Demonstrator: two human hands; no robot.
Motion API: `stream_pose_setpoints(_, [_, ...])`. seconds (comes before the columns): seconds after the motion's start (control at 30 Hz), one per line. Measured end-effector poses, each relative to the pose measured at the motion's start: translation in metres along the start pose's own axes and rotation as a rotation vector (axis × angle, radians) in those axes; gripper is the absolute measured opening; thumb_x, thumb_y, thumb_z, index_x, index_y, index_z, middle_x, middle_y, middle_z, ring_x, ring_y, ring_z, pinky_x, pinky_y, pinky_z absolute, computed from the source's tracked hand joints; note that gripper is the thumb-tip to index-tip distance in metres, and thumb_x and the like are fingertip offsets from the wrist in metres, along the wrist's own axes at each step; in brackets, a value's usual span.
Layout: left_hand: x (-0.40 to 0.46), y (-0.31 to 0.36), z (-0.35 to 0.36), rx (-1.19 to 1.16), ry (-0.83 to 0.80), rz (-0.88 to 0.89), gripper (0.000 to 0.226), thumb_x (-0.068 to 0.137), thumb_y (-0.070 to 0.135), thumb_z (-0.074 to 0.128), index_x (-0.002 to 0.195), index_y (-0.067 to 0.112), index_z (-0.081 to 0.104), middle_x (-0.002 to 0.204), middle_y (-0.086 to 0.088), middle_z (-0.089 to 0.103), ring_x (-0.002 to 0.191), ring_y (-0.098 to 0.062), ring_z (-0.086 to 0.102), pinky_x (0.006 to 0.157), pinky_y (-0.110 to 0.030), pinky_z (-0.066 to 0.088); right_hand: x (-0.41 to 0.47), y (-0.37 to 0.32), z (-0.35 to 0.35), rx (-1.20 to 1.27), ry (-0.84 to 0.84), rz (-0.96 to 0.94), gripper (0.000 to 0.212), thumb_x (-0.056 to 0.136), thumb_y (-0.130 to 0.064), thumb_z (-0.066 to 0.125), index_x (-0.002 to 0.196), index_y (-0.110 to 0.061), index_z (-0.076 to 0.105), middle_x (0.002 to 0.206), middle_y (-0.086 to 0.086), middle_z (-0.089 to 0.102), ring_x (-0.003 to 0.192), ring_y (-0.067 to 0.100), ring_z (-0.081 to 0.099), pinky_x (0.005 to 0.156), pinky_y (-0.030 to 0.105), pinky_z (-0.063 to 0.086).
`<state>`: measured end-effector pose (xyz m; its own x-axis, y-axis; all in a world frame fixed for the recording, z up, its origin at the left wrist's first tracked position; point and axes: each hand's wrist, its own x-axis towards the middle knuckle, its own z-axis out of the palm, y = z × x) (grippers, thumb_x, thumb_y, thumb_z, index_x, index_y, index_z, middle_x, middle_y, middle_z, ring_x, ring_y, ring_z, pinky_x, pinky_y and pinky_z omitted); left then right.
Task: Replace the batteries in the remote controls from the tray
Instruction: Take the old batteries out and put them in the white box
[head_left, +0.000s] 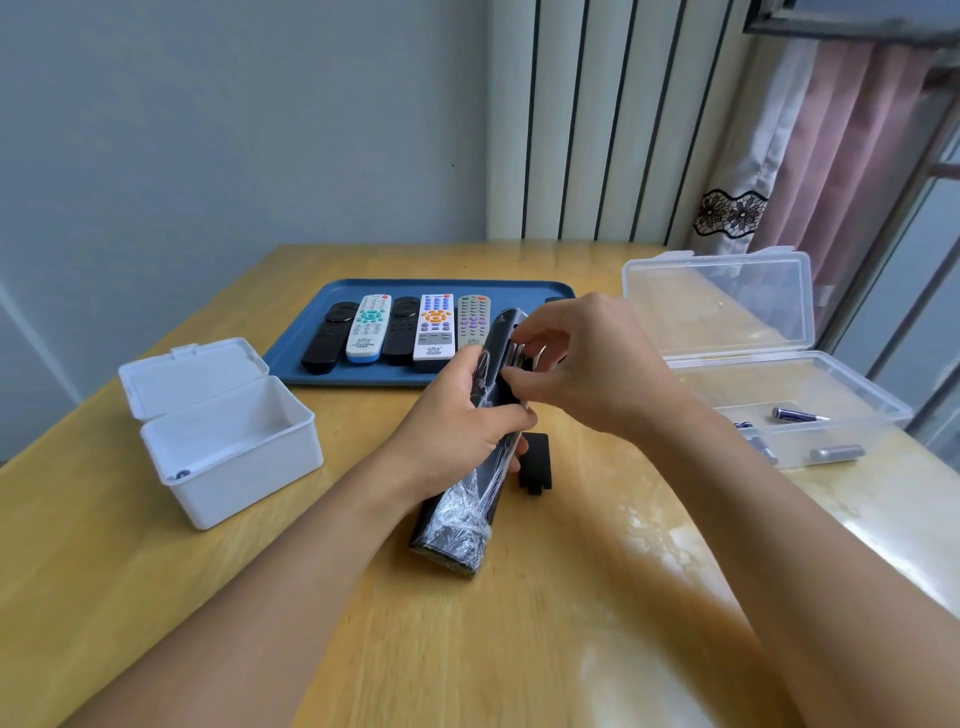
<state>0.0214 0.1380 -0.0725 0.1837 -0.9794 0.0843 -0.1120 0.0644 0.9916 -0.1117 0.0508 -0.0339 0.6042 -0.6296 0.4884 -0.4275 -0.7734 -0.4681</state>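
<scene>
A person's left hand (457, 415) grips a plastic-wrapped black remote (467, 499) tilted on edge above the counter (519, 649), steadying it so the right hand (587, 364) can work: its fingertips pinch at a battery (519, 356) in the open compartment, seemingly seating or prising it. The removed battery cover (535, 462) lies just beside the remote. Five more remotes (402, 330) wait on the blue tray (322, 332) beyond. Loose batteries sit in the clear box (857, 395) at right; the white box (223, 447) stands open at left.
</scene>
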Motion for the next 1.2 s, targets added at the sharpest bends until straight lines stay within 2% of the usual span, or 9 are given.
stream_pose_setpoints(0.2, [0.001, -0.001, 0.000, 0.023, 0.000, -0.003, 0.037, 0.086, 0.000, 0.070, 0.117, 0.010, 0.053, 0.100, -0.026, 0.065, 0.070, -0.026, 0.067, 0.065, -0.042, 0.059, -0.001, -0.002, -0.006, -0.095, -0.010, -0.091, 0.017, 0.074, -0.025, 0.083, 0.084, -0.012, 0.077, 0.075, -0.004, 0.073, 0.067, 0.010, 0.070, 0.067, 0.035, 0.058])
stream_pose_setpoints(0.33, [0.001, -0.001, 0.001, 0.047, 0.017, -0.001, 0.035, 0.086, 0.000, 0.070, 0.115, 0.009, 0.053, 0.099, -0.024, 0.065, 0.067, -0.025, 0.067, 0.066, -0.045, 0.059, -0.001, -0.007, -0.008, -0.149, -0.031, -0.122, 0.012, 0.073, -0.021, 0.081, 0.081, -0.012, 0.077, 0.073, -0.003, 0.073, 0.068, 0.012, 0.070, 0.068, 0.035, 0.057])
stream_pose_setpoints(0.47, [0.000, 0.000, 0.001, 0.073, 0.022, 0.005, 0.034, 0.086, 0.002, 0.070, 0.115, 0.009, 0.053, 0.095, -0.022, 0.065, 0.066, -0.025, 0.067, 0.065, -0.044, 0.058, -0.001, -0.009, -0.010, -0.169, -0.056, -0.116, 0.010, 0.075, -0.022, 0.082, 0.083, -0.017, 0.078, 0.073, -0.009, 0.073, 0.067, 0.006, 0.069, 0.067, 0.024, 0.055])
stream_pose_setpoints(0.57, [-0.001, 0.003, 0.004, 0.080, 0.012, 0.017, 0.033, 0.088, 0.003, 0.069, 0.116, 0.009, 0.052, 0.090, -0.017, 0.063, 0.065, -0.024, 0.065, 0.063, -0.043, 0.058, 0.000, -0.003, -0.015, -0.039, -0.022, -0.043, 0.012, 0.074, -0.020, 0.085, 0.084, -0.018, 0.079, 0.067, -0.016, 0.068, 0.065, 0.001, 0.068, 0.063, 0.019, 0.055])
stream_pose_setpoints(0.67, [-0.001, 0.004, 0.006, 0.082, 0.005, 0.018, 0.035, 0.088, 0.003, 0.069, 0.118, 0.010, 0.052, 0.091, -0.017, 0.063, 0.066, -0.024, 0.064, 0.063, -0.045, 0.059, -0.001, -0.001, -0.017, -0.018, -0.003, -0.029, 0.014, 0.073, -0.020, 0.086, 0.083, -0.016, 0.079, 0.066, -0.018, 0.067, 0.064, 0.002, 0.069, 0.063, 0.024, 0.059])
stream_pose_setpoints(0.8, [0.000, 0.002, 0.004, 0.093, 0.010, 0.015, 0.035, 0.088, 0.004, 0.069, 0.118, 0.011, 0.052, 0.091, -0.015, 0.064, 0.066, -0.023, 0.066, 0.064, -0.044, 0.059, -0.002, -0.005, -0.013, -0.086, -0.003, -0.081, 0.011, 0.074, -0.019, 0.084, 0.080, -0.013, 0.078, 0.068, -0.006, 0.072, 0.062, 0.010, 0.069, 0.064, 0.034, 0.060])
stream_pose_setpoints(0.97, [0.003, -0.003, 0.002, 0.104, 0.011, 0.002, 0.034, 0.089, 0.005, 0.068, 0.117, 0.009, 0.051, 0.089, -0.014, 0.061, 0.064, -0.023, 0.065, 0.060, -0.040, 0.058, -0.002, -0.009, -0.010, -0.189, -0.024, -0.127, 0.008, 0.077, -0.021, 0.081, 0.080, -0.014, 0.078, 0.071, -0.004, 0.073, 0.067, 0.013, 0.069, 0.069, 0.033, 0.058])
stream_pose_setpoints(1.1, [0.004, -0.004, 0.001, 0.125, 0.008, 0.002, 0.032, 0.089, 0.006, 0.067, 0.117, 0.010, 0.051, 0.089, -0.014, 0.062, 0.064, -0.022, 0.066, 0.058, -0.034, 0.055, -0.003, -0.009, -0.006, -0.198, -0.030, -0.142, 0.006, 0.077, -0.019, 0.079, 0.081, -0.015, 0.080, 0.072, -0.003, 0.074, 0.069, 0.017, 0.069, 0.068, 0.035, 0.058])
stream_pose_setpoints(1.2, [0.005, -0.005, 0.001, 0.139, 0.012, 0.008, 0.030, 0.088, 0.004, 0.067, 0.113, 0.012, 0.052, 0.086, -0.012, 0.061, 0.064, -0.022, 0.065, 0.059, -0.037, 0.056, -0.002, -0.006, 0.001, -0.204, -0.023, -0.157, 0.007, 0.078, -0.018, 0.077, 0.082, -0.013, 0.080, 0.074, 0.001, 0.075, 0.070, 0.023, 0.069, 0.067, 0.038, 0.058])
